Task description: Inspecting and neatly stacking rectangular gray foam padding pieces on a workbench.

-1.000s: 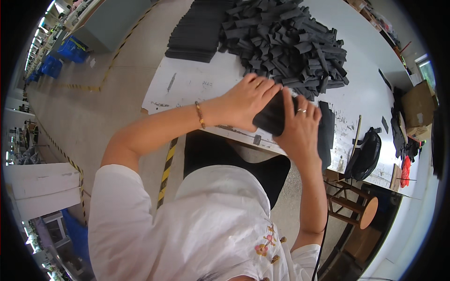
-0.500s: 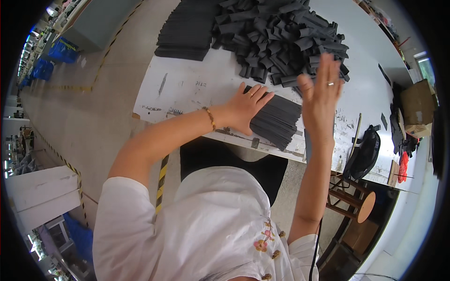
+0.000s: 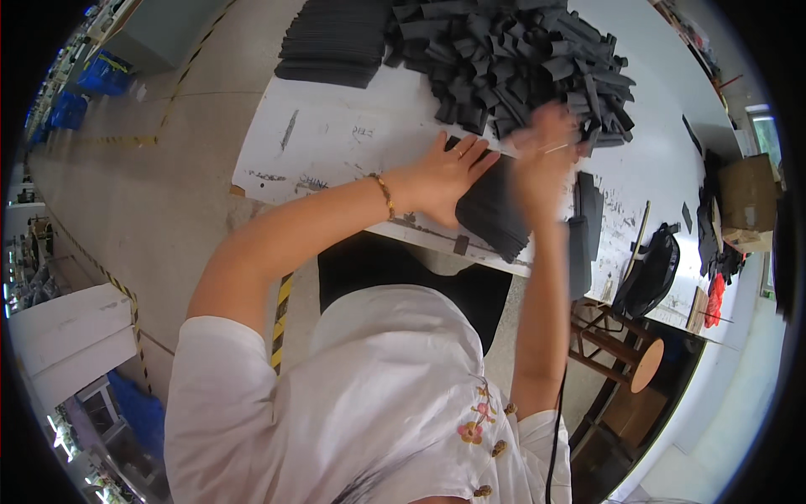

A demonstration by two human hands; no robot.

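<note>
My left hand (image 3: 437, 183) lies spread against the left end of a small stack of dark grey fabric strips (image 3: 495, 214) near the table's front edge. Its fingertips rest over the upper corner of that stack. Smeared by motion, my right hand (image 3: 541, 160) hovers at the stack's right end, between it and a heap of curled dark strips (image 3: 504, 63); its fingers cannot be made out. Right of my right wrist lie a few flat dark pieces (image 3: 589, 210), one of them hanging past the table edge.
A larger neat stack of dark strips (image 3: 332, 42) stands at the table's far left. On the white table (image 3: 319, 126), a black bag (image 3: 651, 273) lies at the right. Below it stands a wooden stool (image 3: 645, 365). Cardboard boxes (image 3: 747, 197) are farther right.
My right hand has swung left and lower from its raised, stretched pose toward the stack, uncovering the flat pieces beside it. My left hand stays at the stack's left end.
</note>
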